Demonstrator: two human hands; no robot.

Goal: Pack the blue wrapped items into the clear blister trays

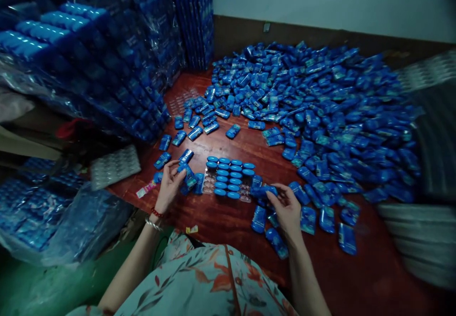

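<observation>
My left hand [169, 186] grips a small blue packet [187, 174] just left of a clear plastic tray [209, 181]. The tray lies on the red-brown floor and holds rows of blue packets [230, 177] standing on edge. My right hand [287, 208] holds another blue packet [262, 191] at the tray's right end. Loose blue packets lie around both hands, several near my right wrist [276, 242].
A large heap of loose blue packets [320, 102] covers the floor ahead and to the right. Wrapped stacks of filled trays [107, 64] tower at the left. An empty clear tray [114, 166] lies at the left; more trays [423, 240] are stacked at right.
</observation>
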